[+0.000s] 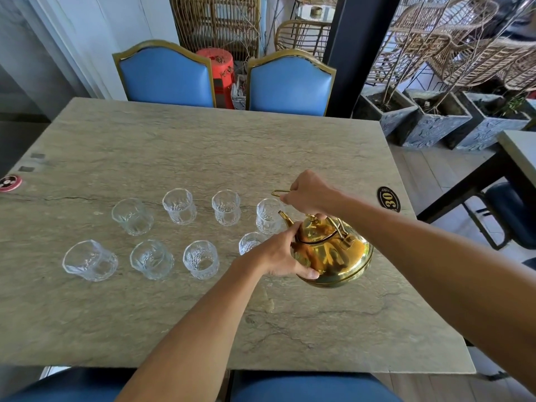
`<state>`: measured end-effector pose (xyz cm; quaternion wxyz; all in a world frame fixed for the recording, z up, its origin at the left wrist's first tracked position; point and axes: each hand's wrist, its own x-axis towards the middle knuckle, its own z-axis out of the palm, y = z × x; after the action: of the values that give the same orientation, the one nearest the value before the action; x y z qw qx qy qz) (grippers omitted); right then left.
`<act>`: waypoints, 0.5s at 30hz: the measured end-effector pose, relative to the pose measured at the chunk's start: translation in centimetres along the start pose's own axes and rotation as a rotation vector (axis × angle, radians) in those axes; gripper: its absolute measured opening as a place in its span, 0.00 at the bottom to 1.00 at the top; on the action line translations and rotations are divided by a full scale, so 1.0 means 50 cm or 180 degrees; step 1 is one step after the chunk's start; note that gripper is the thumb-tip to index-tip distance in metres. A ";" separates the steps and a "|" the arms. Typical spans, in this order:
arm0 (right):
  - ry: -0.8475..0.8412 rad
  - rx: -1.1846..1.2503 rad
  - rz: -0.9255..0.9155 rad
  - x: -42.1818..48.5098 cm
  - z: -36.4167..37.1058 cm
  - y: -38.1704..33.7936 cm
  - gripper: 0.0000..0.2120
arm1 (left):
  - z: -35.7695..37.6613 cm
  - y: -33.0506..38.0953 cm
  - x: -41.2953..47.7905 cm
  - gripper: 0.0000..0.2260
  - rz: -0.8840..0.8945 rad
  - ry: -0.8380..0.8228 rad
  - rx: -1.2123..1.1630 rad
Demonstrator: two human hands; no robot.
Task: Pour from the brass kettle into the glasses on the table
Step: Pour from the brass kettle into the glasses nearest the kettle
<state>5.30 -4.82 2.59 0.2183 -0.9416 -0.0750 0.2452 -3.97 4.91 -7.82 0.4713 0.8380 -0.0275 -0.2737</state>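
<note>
A shiny brass kettle (pixel 333 253) is tilted above the stone table (pixel 203 152), its spout pointing at the far-right glass (pixel 268 216) of the back row. My right hand (pixel 309 194) grips the kettle's thin wire handle from above. My left hand (pixel 282 253) cups the kettle's left side, thumb under the belly. Several clear cut glasses stand in two rows to the left; the near-right glass (pixel 250 242) is partly hidden behind my left hand. No liquid is visible in the glasses.
Two blue chairs (pixel 290 82) stand at the table's far edge. A black number plaque (pixel 389 199) lies at the right edge and a red round disc (pixel 10 181) at the left. Stone planters (pixel 435 123) and another table (pixel 519 146) are to the right.
</note>
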 end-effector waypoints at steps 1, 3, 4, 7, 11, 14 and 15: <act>-0.0001 0.0001 -0.0008 0.001 0.000 0.000 0.12 | 0.001 0.000 0.000 0.50 -0.0002 0.0008 0.0009; -0.0015 0.0020 -0.0012 0.002 -0.001 0.002 0.12 | 0.002 0.000 0.001 0.49 0.0007 0.0027 0.0013; -0.0030 0.0031 -0.0007 0.003 -0.001 0.002 0.11 | 0.002 0.001 0.000 0.49 0.0015 0.0027 0.0006; -0.0056 0.0035 0.0002 0.006 -0.003 0.001 0.12 | 0.002 0.002 0.002 0.48 0.0023 -0.0007 -0.0018; -0.0074 0.0011 0.0004 0.006 -0.004 -0.002 0.13 | 0.002 0.002 0.003 0.49 0.0038 -0.0011 -0.0047; -0.0058 -0.0066 0.0038 0.007 -0.004 -0.003 0.13 | 0.003 0.001 0.005 0.49 0.0057 -0.0011 -0.0076; -0.0064 -0.0065 0.0054 0.008 -0.004 -0.003 0.13 | 0.003 0.001 0.005 0.49 0.0064 -0.0012 -0.0075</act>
<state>5.73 -4.65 2.67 0.2059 -0.9418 -0.0718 0.2558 -3.80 4.71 -7.95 0.4837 0.8316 -0.0335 -0.2708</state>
